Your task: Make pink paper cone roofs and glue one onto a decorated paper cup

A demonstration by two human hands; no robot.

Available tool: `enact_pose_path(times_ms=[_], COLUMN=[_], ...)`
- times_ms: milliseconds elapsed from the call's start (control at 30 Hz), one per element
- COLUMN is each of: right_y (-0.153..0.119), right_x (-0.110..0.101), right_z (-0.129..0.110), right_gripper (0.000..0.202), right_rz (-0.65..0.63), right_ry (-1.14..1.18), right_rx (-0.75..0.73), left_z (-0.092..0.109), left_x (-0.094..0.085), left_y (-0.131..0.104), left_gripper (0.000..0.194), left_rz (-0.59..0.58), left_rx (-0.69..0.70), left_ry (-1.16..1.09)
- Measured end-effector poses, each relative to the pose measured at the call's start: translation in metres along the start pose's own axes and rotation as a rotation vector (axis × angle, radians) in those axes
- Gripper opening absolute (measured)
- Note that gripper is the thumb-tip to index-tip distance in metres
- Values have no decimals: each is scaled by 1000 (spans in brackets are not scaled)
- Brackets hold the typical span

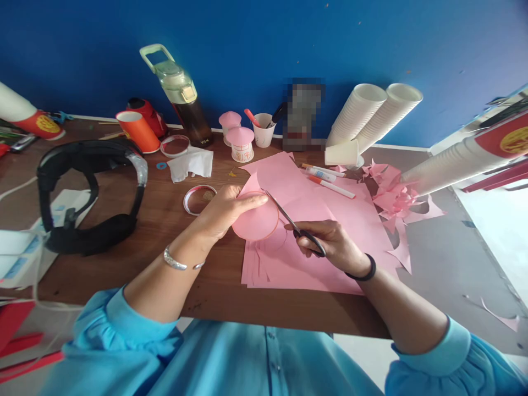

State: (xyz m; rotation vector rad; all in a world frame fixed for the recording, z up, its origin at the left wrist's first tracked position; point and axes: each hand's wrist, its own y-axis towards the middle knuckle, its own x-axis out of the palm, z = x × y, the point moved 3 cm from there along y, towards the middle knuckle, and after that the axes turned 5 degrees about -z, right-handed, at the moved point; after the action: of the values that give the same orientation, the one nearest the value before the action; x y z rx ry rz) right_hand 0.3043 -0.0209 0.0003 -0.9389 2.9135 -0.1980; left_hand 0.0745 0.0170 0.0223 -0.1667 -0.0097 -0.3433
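Note:
Between the thumb and fingers of my left hand (229, 212) is a piece of pink paper (256, 220) with a round outline drawn in orange-red. My right hand (325, 242) grips dark-handled scissors (295, 223), whose blades point up and left to the paper's upper edge near my left thumb. Whether the blades are touching the paper I cannot tell. Beneath both hands lie large pink sheets (350, 220), stacked and overlapping. Farther back stand two small paper-cup houses with pink cone roofs, the nearer house (241, 146) showing a drawn pattern.
Behind the sheets are a white cup (264, 132) with markers, stacks of paper cups (358, 113) and a bottle (181, 104). Pink scraps (396, 192) lie at the right. A black headset (91, 198) occupies the left. Tape rings (198, 199) and markers (332, 187) lie nearby.

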Motion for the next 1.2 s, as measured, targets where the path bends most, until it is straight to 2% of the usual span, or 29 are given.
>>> enact_pose_path(times_ms=[233,667,900,1033,1200], right_y=[0,0,-1,-1,4], right_x=[1,0,0,-3,-3], right_z=[-1,-4,-3,0,5], right_gripper=[51,46,45,47,51], right_rz=[-14,-9,2,86,227], right_ry=[9,6,37,63,168], right_rx=[-6,-18,-13,-13,-90], left_z=[1,-1,-4,-2,0], left_x=[0,-3,-7,-9,-1], left_y=[0,0,1,0,-2], left_gripper=[31,33,35,29,35], left_rz=[-8,-29,7,26,-7], left_rx=[35,-10,-8,7,-32], left_ry=[-6,-33,-27,20,119])
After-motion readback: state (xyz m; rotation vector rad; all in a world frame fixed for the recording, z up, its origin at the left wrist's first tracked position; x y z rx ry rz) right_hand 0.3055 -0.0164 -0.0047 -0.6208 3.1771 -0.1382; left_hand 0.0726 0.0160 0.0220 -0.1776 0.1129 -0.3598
